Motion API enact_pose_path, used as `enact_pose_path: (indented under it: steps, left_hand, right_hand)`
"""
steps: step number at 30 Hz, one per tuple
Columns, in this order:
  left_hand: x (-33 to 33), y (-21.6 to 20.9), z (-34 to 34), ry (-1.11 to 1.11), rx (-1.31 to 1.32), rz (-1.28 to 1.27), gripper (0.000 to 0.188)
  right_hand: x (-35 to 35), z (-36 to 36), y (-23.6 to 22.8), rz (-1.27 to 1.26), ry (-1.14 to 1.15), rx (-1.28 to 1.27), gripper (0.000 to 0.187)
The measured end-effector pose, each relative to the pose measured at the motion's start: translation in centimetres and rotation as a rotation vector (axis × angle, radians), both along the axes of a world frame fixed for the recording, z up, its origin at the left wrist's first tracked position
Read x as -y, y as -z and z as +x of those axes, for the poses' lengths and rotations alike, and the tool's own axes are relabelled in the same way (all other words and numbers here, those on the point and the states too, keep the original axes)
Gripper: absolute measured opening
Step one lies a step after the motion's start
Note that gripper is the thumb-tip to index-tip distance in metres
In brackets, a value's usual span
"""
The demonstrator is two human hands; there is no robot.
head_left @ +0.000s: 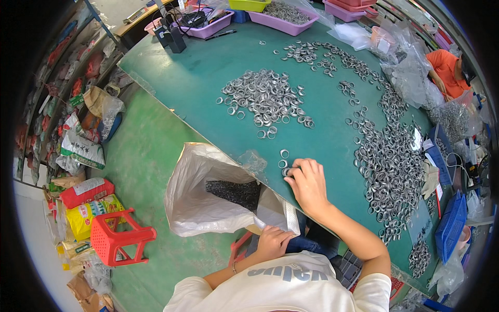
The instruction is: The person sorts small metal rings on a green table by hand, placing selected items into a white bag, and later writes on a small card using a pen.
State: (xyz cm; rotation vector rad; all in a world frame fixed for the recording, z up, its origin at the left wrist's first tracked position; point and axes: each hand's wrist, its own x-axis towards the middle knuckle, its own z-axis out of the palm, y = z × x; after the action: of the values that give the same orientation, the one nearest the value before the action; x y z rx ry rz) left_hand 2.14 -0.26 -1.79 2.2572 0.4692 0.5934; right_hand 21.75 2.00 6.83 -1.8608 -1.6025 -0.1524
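- The left hand (274, 242) is closed on the rim of the open white sack (182, 205).
- Right of the sack, the right hand (309, 187) curls over a few metal rings (284, 154); I can't tell whether it grips one.
- Plenty seems left: a ring heap (265, 96) beyond the sack, a bigger spread (392, 171) far right of it.
- Dark contents (239, 193) lie inside, depth hidden.

- We record the rings (267, 96) as silver-grey.
- We find the sack (182, 197) off-white inside, its contents (236, 195) speckled black and grey.
- We note a teal-green table (192, 78).
- We log a red stool (122, 236), lilac tray (278, 27) and blue basket (449, 229).
- We list a white shirt (234, 294), grey lettering across it.
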Motion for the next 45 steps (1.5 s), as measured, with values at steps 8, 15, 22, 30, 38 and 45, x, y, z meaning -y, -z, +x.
enact_pose_path:
  steps: [8,15,22,30,38,45]
  left_hand:
    - [0.0,-0.1,-0.1,0.002,-0.002,-0.014,0.007]
    - [-0.1,-0.5,0.5,0.003,0.054,-0.001,0.008]
    - [-0.3,-0.5,-0.7,0.022,-0.044,-0.047,0.011]
    - [-0.6,-0.7,0.2,0.053,-0.018,-0.060,0.011]
    - [-1.1,-3.1,0.0,-0.028,0.060,-0.084,0.016]
    - [-1.1,-7.9,3.7,-0.047,0.255,0.060,0.022]
  right_hand:
    - [0.5,-0.2,0.5,-0.075,-0.031,-0.052,0.017]
    - [-1.1,-4.9,-1.0,-0.017,-0.234,-0.276,0.017]
    - [0.8,-3.8,-1.2,-0.054,-0.190,-0.463,0.015]
    - [9.1,-1.1,-2.3,-0.113,-0.068,-0.642,0.024]
    - [23.3,4.1,-2.8,0.248,0.780,-0.576,0.008]
    - [42.5,17.6,-2.5,0.160,1.250,-0.113,0.024]
